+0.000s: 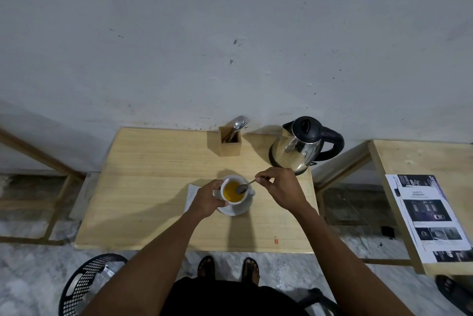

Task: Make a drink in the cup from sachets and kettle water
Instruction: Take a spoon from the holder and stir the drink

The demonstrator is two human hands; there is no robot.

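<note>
A white cup (238,201) holding orange-yellow liquid stands on a white saucer (236,209) in the middle of the wooden table (153,162). My left hand (207,199) grips the cup's left side. My right hand (277,186) pinches the handle of a metal spoon (244,187), whose bowl sits over the liquid at the cup's right rim. A white sachet or paper (192,194) lies left of the saucer, partly hidden by my left hand. The steel kettle (297,148) with a black lid and handle stands at the back right.
A wooden holder (229,143) with a spoon and fork stands at the back by the wall. A second table with printed sheets (430,216) is on the right. A black mesh basket (87,282) sits on the floor at lower left.
</note>
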